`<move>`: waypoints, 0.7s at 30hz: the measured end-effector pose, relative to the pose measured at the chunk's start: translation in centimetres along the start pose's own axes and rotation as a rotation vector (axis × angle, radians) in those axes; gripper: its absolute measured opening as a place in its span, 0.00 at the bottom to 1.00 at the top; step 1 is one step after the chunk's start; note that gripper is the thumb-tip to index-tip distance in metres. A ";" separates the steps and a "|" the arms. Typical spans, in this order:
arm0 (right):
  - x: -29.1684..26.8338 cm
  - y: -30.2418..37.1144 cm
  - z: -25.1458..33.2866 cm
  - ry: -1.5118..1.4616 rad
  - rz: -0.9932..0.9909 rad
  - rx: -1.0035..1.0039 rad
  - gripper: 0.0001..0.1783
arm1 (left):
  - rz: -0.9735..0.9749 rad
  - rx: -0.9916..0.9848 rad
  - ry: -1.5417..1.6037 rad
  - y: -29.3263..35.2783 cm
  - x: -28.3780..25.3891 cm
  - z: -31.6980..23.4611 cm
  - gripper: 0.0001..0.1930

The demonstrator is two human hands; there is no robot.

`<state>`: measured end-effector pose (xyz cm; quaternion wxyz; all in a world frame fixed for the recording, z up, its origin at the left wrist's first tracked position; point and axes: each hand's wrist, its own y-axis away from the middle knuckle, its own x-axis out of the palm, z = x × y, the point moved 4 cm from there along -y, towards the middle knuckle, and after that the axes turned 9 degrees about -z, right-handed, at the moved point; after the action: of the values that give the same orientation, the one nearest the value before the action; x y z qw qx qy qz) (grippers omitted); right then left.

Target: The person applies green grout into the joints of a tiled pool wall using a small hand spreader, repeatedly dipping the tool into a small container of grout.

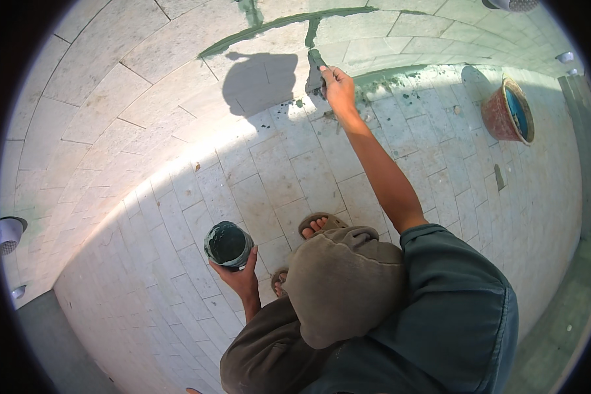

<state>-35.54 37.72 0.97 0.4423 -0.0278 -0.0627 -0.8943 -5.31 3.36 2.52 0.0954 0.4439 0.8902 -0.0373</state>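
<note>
Dark-green paste [312,31] lines some pale tiles [353,27] beyond the right hand [339,88], which grips a flat grey-green spatula [316,69], but joints [136,73] leftward look unfilled, while the left hand [244,282] clasps a round paste-smeared pot [247,244].

The person's right arm [384,167] stretches, nearly straight, from right of centre to the top middle of the frame, where the right hand [339,90] grips with curled fingers. Left of centre, lower down, the left hand [241,281] is cupped, thumb raised on its right, the forearm [251,307] mostly sleeved.
</note>
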 end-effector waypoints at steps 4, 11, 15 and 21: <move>0.7 0.1 3.0 -0.119 0.024 -0.015 0.12 | 0.015 -0.005 -0.007 0.0 0.2 0.2 0.46; 2.7 1.4 10.1 -0.255 0.115 -0.173 0.12 | 0.018 -0.015 -0.004 0.1 0.5 -0.1 0.46; 2.7 0.7 8.7 -0.171 0.079 -0.177 0.12 | 0.016 0.003 -0.009 0.1 0.3 0.0 0.45; 0.2 -0.4 0.7 0.014 -0.011 0.047 0.11 | 0.013 -0.013 0.019 0.0 0.6 -0.2 0.46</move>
<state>-35.96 37.95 1.68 0.4384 -0.0110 -0.0808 -0.8951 -5.67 3.87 2.55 0.0902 0.4494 0.8884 -0.0264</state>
